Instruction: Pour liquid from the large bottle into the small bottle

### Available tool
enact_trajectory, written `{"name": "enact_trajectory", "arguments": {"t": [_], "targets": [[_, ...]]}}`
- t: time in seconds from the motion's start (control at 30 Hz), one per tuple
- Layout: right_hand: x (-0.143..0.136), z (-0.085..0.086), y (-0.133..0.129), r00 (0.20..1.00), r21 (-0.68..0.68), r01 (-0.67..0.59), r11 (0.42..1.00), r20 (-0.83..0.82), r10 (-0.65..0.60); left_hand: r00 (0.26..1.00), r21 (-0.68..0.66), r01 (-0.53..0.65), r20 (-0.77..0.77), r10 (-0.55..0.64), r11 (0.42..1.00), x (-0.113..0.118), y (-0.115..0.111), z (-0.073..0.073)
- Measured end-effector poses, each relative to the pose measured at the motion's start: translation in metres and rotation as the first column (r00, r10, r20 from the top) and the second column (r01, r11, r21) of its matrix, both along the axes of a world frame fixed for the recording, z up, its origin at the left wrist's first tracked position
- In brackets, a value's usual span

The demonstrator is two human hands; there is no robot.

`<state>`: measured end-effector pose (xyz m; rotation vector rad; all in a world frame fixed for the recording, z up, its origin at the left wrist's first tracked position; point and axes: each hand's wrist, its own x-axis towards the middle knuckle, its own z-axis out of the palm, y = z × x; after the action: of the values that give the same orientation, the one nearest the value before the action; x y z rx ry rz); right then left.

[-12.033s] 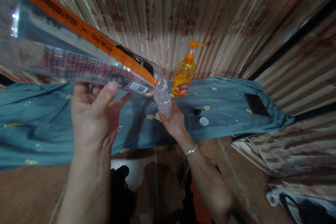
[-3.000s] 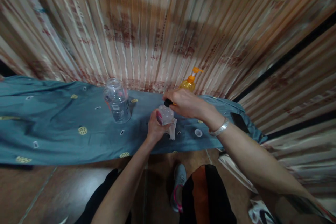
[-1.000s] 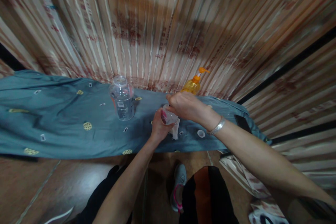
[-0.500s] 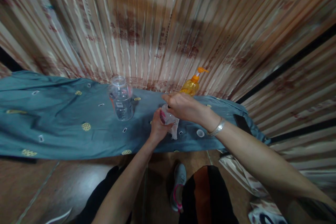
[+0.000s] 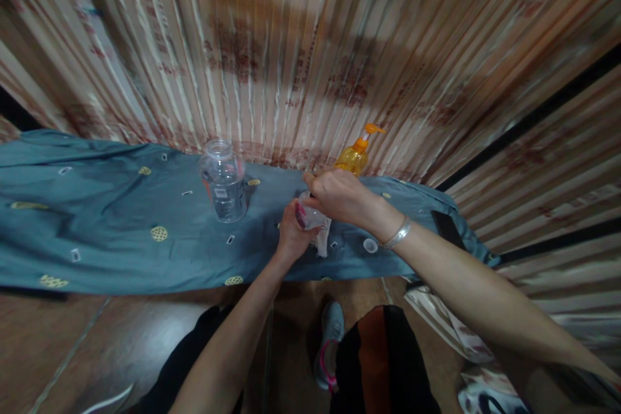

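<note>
My left hand (image 5: pixel 294 231) is wrapped round the side of a small clear plastic container (image 5: pixel 313 218) with a pink patch on it. Over the container's mouth, my right hand (image 5: pixel 337 193) bends down with its fingers closed. A small dark bit shows at those fingers, but what they grip is hidden. Beneath the container, a whitish crumpled piece (image 5: pixel 323 244), maybe tissue or cloth, lies on the teal cloth (image 5: pixel 184 259). Just behind my right hand stands a yellow pump bottle (image 5: pixel 352 159) with an orange pump head. A small round white cap (image 5: pixel 370 246) lies right of the container.
A large clear open-topped jar (image 5: pixel 226 187) stands on the cloth to the left. A dark flat object (image 5: pixel 447 229) lies at the right end. Pleated curtains (image 5: pixel 272 45) hang close behind, and black bars (image 5: pixel 533 116) run along the right.
My right hand has shifted very slightly at the container's mouth, its fingertips a little to the right. My left hand and the container stay in place.
</note>
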<state>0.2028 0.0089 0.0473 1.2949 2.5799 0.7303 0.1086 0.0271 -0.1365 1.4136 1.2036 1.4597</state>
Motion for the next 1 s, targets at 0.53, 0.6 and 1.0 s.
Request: {"name": "enact_trajectory", "arguments": {"t": [0.53, 0.6, 1.0], "targets": [[0.0011, -0.0043, 0.0034, 1.0, 0.002, -0.005, 1.0, -0.024, 0.005, 1.0, -0.011, 0.008, -0.019, -0.009, 1.0, -0.0014, -0.0016, 0.0038], [0.0008, -0.0044, 0.0041, 1.0, 0.016, 0.013, 1.0, -0.024, -0.013, 1.0, -0.011, 0.007, -0.019, -0.007, 1.0, -0.0013, -0.0015, 0.0036], [0.0012, -0.0006, 0.0018, 1.0, -0.001, -0.001, 1.0, -0.021, 0.001, 1.0, -0.007, 0.004, -0.002, -0.004, 1.0, -0.0008, -0.0013, 0.0011]]}}
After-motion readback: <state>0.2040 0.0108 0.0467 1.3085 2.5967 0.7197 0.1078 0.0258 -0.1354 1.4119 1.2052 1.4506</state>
